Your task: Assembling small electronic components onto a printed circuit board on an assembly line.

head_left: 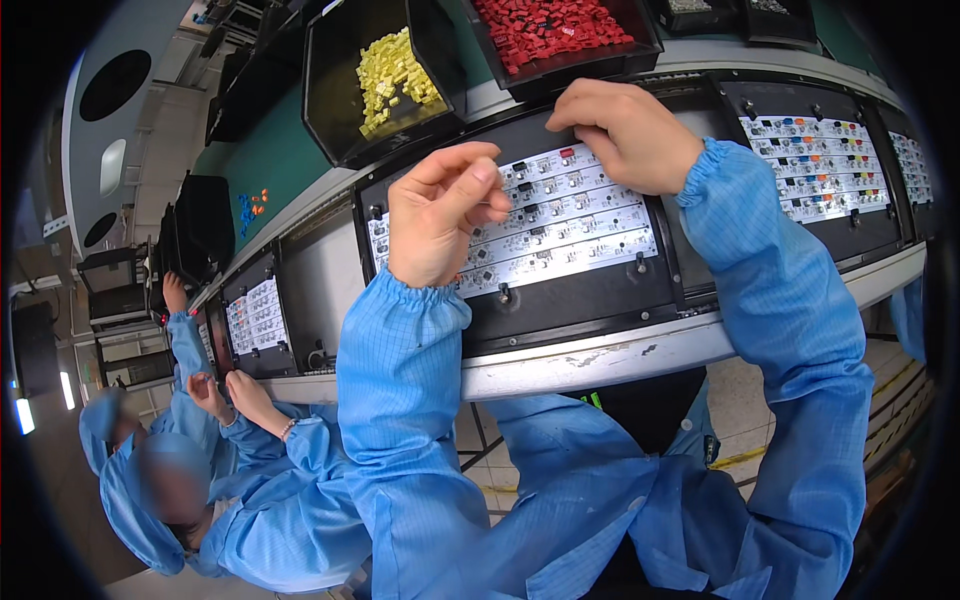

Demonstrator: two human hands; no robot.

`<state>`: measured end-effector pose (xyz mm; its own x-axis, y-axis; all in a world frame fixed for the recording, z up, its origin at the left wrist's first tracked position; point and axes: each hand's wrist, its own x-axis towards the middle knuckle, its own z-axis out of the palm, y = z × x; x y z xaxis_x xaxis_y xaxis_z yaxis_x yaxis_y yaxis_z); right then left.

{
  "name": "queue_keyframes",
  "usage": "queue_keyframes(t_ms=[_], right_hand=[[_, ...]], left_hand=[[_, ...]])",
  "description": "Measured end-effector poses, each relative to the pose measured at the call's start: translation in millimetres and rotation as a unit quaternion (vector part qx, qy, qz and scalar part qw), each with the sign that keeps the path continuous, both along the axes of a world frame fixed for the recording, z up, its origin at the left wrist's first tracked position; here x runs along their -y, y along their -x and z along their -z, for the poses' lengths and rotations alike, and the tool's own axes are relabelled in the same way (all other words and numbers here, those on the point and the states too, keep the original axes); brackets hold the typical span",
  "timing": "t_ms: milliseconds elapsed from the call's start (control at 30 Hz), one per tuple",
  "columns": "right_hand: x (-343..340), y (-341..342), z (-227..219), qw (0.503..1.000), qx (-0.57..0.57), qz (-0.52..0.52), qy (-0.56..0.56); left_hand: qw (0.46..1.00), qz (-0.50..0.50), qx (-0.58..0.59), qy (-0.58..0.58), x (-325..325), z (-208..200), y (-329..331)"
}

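Bare left hand [443, 215] and right hand [632, 135] are near the black rectangular tray's [575, 320] far edge, likely for reach; either grip, I cannot tell.

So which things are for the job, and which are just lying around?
Probably for the job:
white boards in the middle
black tray under them
red pieces
yellow pieces, maybe

Seem just lying about:
loose blue pieces
loose orange pieces

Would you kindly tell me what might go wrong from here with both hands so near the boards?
The left hand is over the white circuit boards, so its wrist or cuff might brush their small parts. The right hand, close to the red part on one board, might knock it.
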<state>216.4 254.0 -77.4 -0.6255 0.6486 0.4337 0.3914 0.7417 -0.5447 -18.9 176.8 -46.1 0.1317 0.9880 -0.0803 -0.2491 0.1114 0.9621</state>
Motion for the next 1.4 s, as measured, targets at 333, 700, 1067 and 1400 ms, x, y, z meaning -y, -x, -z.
queue_keyframes(t_ms=[333,700,1067,1400], right_hand=[[-54.6,-0.2,-80.7,0.974,0.140,0.180,-0.003],[-140.3,-30.2,-50.2,0.929,0.264,0.259,0.019],[-149.9,-32.5,-36.9,0.936,0.263,0.232,0.029],[-133.9,-18.5,-45.3,0.929,0.251,0.273,-0.013]], left_hand=[[0.981,0.002,-0.194,0.002,-16.0,-23.0,-42.1],[0.764,0.063,-0.602,-0.222,-67.4,-15.9,-105.1],[0.754,0.085,-0.616,-0.211,-78.1,14.2,-110.2],[0.783,0.044,-0.572,-0.240,-72.4,29.9,-97.8]])
